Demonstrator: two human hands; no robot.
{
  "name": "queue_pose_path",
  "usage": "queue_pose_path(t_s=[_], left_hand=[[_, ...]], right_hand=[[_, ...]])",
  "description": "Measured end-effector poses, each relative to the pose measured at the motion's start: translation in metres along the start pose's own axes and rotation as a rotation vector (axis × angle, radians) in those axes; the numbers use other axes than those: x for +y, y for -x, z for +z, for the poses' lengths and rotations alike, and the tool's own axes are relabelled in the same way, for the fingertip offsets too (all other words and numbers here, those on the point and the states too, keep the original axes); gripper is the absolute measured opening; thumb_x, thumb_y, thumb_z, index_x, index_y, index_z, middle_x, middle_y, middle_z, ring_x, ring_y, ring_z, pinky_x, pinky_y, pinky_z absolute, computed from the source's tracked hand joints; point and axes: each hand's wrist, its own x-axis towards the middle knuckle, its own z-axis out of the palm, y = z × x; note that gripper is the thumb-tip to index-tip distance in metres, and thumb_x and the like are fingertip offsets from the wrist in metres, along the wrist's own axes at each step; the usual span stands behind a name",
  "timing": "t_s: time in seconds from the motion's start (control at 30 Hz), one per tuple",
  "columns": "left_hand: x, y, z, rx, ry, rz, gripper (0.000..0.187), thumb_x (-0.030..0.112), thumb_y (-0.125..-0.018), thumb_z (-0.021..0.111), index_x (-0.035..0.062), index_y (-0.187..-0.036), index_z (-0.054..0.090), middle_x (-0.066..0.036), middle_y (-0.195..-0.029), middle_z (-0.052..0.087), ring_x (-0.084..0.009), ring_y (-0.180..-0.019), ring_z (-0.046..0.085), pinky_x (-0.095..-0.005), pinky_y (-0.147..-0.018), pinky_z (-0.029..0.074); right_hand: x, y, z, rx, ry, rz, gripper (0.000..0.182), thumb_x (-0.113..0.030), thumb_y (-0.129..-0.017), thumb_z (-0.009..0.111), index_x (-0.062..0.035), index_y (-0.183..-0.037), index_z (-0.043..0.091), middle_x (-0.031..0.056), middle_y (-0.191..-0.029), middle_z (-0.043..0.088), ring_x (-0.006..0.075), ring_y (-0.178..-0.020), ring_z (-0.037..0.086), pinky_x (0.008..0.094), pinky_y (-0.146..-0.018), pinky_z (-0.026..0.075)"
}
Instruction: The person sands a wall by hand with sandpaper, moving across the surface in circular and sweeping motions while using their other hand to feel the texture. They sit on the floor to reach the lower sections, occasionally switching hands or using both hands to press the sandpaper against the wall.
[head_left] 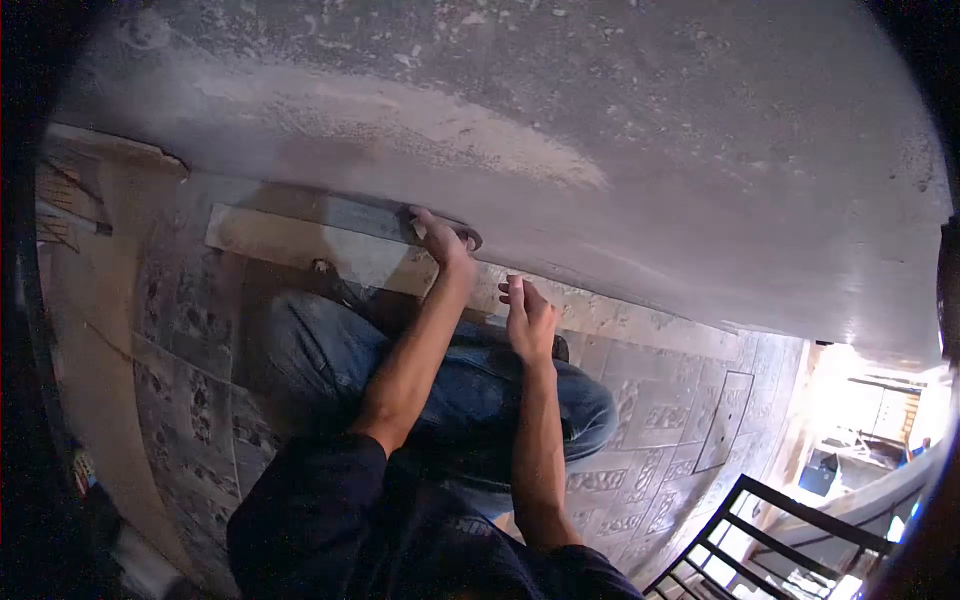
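My left hand (445, 240) is closed on a dark flat tool (474, 236) with a rounded edge; its exact kind is hard to make out. It is held low against the grey plastered wall (640, 235), near where the wall meets the floor. A short distance to the right, my right hand (532, 318) hovers above my knees near the wall base. Its fingers are loosely curled and apart from the thumb, with nothing visible in them. A pale strip (270, 238) runs along the foot of the wall, beneath both hands. The wall carries a lighter, rough patch (460, 125).
Patterned tiles (640, 420) cover the floor around my bent, jeans-clad legs (330, 345). A black metal railing (770, 530) stands at the lower right, beside a bright opening (880, 410). A brown sheet-like strip (110, 400) lies at the left.
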Motion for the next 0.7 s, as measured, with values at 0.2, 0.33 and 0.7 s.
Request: queue_pose_path(t_s=[0.2, 0.33, 0.7], left_hand=[[0.000, -0.013, 0.002, 0.153, -0.128, 0.086, 0.058, 0.054, -0.095, 0.042, 0.0101, -0.133, 0.041, -0.008, -0.133, 0.048, -0.0272, -0.112, 0.052, -0.0410, -0.079, 0.051], [-0.021, -0.044, -0.005, 0.349, -0.292, 0.169, 0.047, 0.039, -0.097, 0.041, -0.0014, -0.119, 0.050, -0.017, -0.121, 0.056, -0.0298, -0.101, 0.059, -0.0423, -0.073, 0.052], [-0.017, -0.057, -0.014, 0.398, -0.244, 0.116, 0.034, 0.027, -0.093, 0.052, 0.0006, -0.115, 0.055, -0.011, -0.102, 0.065, -0.0231, -0.083, 0.063, -0.0331, -0.069, 0.052]], right_hand=[[0.001, -0.001, 0.003, -0.026, 0.080, -0.027, 0.044, -0.031, -0.099, 0.048, 0.0100, -0.106, 0.063, 0.0181, -0.089, 0.070, 0.0217, -0.082, 0.070, 0.0311, -0.075, 0.053], [0.006, 0.000, 0.002, -0.053, 0.096, -0.038, 0.041, -0.029, -0.099, 0.049, 0.0095, -0.106, 0.063, 0.0185, -0.089, 0.070, 0.0217, -0.082, 0.070, 0.0308, -0.074, 0.053], [-0.004, 0.003, 0.010, -0.159, 0.102, -0.026, 0.043, -0.033, -0.100, 0.043, 0.0026, -0.105, 0.066, 0.0214, -0.090, 0.069, 0.0315, -0.086, 0.069, 0.0373, -0.077, 0.052]])
